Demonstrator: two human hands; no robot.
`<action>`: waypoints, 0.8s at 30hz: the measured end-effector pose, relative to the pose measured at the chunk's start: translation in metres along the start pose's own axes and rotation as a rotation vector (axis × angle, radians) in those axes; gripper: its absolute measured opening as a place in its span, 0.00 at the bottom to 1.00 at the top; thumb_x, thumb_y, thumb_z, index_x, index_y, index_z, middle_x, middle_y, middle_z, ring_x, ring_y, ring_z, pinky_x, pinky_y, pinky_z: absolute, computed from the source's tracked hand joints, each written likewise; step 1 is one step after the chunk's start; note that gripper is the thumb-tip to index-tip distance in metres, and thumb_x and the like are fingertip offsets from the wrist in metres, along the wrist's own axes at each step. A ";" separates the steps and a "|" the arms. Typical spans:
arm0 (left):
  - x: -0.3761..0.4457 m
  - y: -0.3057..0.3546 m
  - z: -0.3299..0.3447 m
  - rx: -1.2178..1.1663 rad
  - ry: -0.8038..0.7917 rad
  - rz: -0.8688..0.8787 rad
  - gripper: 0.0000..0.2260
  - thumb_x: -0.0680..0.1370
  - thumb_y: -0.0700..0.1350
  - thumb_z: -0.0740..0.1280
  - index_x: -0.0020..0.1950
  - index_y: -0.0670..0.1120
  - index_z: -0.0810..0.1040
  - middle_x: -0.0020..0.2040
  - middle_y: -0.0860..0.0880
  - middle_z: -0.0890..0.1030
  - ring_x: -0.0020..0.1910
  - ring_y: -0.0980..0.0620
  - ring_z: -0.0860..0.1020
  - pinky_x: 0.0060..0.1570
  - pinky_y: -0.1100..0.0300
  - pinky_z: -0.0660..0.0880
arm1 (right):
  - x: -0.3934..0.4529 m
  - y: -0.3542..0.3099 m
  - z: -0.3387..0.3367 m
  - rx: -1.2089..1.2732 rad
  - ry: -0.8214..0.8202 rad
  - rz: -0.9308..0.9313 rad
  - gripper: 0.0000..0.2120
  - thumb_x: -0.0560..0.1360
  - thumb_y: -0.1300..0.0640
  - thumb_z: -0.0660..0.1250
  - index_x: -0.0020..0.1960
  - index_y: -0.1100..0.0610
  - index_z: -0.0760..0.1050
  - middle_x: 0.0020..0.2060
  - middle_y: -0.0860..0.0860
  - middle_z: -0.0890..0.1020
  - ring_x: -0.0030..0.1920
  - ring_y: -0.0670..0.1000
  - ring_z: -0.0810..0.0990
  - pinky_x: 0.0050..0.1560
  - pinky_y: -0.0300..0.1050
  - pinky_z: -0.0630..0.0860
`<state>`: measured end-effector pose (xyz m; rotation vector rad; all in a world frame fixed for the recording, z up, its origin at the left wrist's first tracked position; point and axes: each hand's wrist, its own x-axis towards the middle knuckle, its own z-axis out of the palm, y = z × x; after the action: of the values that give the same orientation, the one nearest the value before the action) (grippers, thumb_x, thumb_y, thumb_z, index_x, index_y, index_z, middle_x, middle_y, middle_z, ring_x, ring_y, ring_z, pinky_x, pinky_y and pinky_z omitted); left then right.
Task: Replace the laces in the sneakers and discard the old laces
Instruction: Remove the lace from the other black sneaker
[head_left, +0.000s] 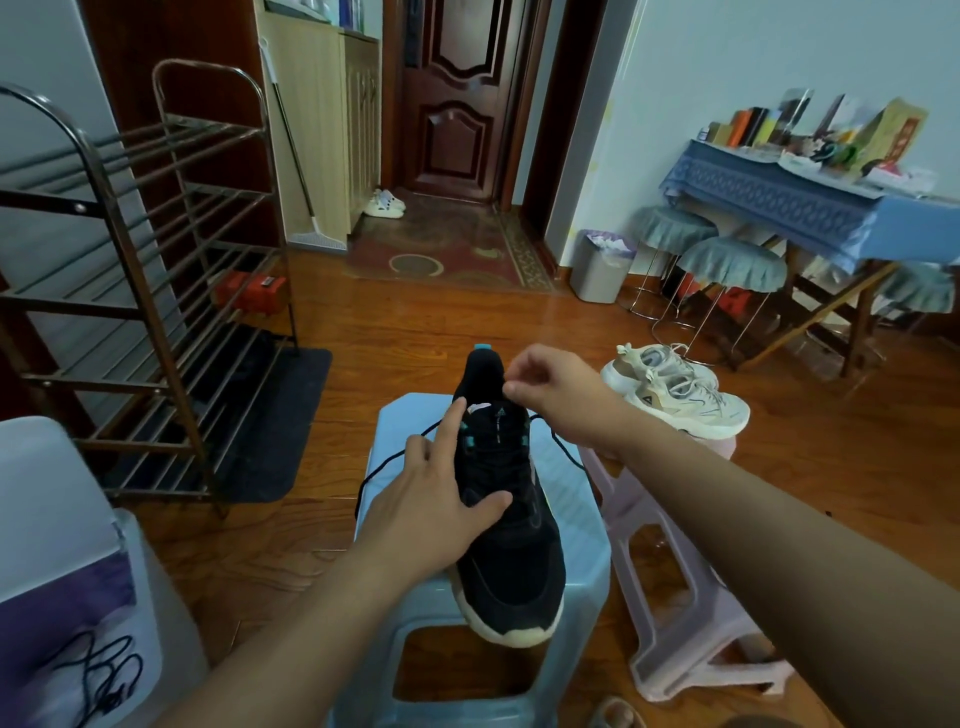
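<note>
Under the spread left hand (434, 501) lies the black mesh sneaker (506, 525), toe nearest (heel away); right hand (545, 387) pinches its thin black lace (563, 449) beyond.

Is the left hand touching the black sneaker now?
Touching. The head view shows the left hand resting on the black sneaker, thumb lying across its upper.

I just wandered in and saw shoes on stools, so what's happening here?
A person is lacing a black mesh sneaker that lies on a pale blue plastic stool. The left hand rests on the sneaker with straight fingers, steadying it, while the right hand pinches something at the tongue, seemingly the thin black lace trailing off both sides. A cream sneaker waits on the pink plastic stool beside it.
</note>
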<state>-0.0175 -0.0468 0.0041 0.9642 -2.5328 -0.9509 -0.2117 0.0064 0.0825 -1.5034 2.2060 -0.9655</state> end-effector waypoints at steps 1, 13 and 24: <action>0.001 -0.001 0.001 -0.015 0.003 -0.003 0.47 0.75 0.68 0.67 0.78 0.68 0.32 0.67 0.52 0.62 0.54 0.49 0.78 0.45 0.54 0.73 | -0.003 0.002 0.003 -0.028 0.129 -0.051 0.03 0.78 0.54 0.71 0.46 0.50 0.78 0.43 0.45 0.79 0.44 0.41 0.77 0.45 0.38 0.72; 0.013 -0.007 0.008 0.159 0.209 0.178 0.42 0.71 0.70 0.66 0.79 0.64 0.49 0.81 0.51 0.44 0.81 0.47 0.42 0.79 0.45 0.49 | -0.053 0.003 0.046 -0.589 0.277 -0.672 0.03 0.73 0.64 0.69 0.47 0.60 0.77 0.40 0.53 0.73 0.39 0.52 0.70 0.39 0.45 0.68; 0.024 -0.017 0.006 0.050 0.182 0.216 0.44 0.70 0.69 0.70 0.79 0.58 0.54 0.78 0.59 0.60 0.78 0.56 0.58 0.79 0.42 0.51 | -0.044 0.005 0.040 -0.688 0.112 -0.434 0.12 0.70 0.64 0.71 0.54 0.58 0.82 0.41 0.51 0.80 0.43 0.52 0.76 0.41 0.46 0.76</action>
<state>-0.0296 -0.0695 -0.0114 0.7347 -2.4550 -0.7078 -0.1740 0.0325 0.0446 -2.3464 2.4880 -0.3888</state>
